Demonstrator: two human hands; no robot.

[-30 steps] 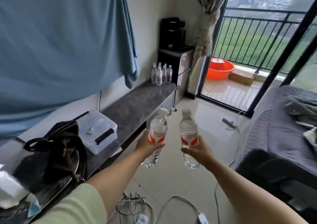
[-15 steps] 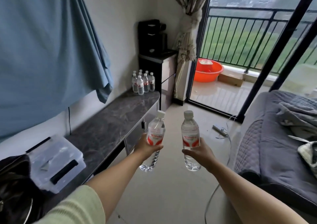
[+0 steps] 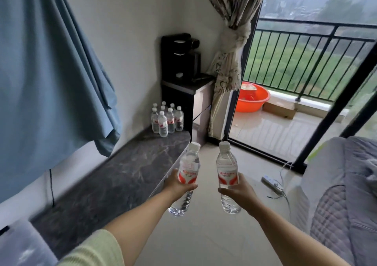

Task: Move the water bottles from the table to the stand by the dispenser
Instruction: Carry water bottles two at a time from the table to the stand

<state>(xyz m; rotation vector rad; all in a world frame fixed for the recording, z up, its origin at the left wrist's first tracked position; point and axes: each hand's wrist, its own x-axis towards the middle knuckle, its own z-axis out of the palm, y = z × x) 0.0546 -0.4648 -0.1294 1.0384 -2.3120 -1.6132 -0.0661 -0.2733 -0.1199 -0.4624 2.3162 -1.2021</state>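
My left hand (image 3: 177, 185) grips a clear water bottle (image 3: 187, 174) with a red-and-white label, tilted slightly right. My right hand (image 3: 238, 190) grips a second, upright bottle (image 3: 226, 174) of the same kind. Both are held out in front of me above the floor, beside the front edge of the dark marble stand (image 3: 126, 176). At the stand's far end, several more bottles (image 3: 166, 120) stand in a cluster. Right behind them is the black water dispenser (image 3: 179, 57) on its dark cabinet (image 3: 183, 94).
A blue cloth (image 3: 51, 72) hangs on the left wall above the stand. A clear plastic box (image 3: 20, 245) lies at the stand's near end. A grey sofa (image 3: 336, 194) is on the right, a power strip (image 3: 271, 182) with cables on the floor, and a glass balcony door with an orange basin (image 3: 253, 97) ahead.
I have walked forward along the stand with both bottles in hand. The dispenser and the bottle cluster are nearer; the black bag has dropped out of view.
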